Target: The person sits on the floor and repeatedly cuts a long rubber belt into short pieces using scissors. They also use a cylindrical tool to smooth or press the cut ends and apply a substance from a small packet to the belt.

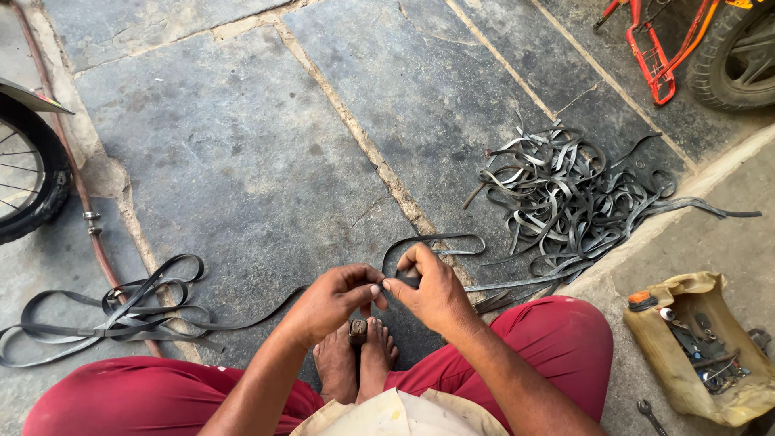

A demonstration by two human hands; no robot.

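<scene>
While both pinch, left hand [327, 303], right hand [432, 291], rubber strip [432, 241]

Wheel [28, 165] cut off left — pouch [698, 355] tools too small.

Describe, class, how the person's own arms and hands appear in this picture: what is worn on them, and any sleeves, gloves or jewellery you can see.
Both forearms are bare, with no sleeves in view. The left hand and right hand wear no gloves, and no rings, watch or bangles show. Fingernails look short. Nearby clothing is red trousers and a pale cream shirt hem.
</scene>
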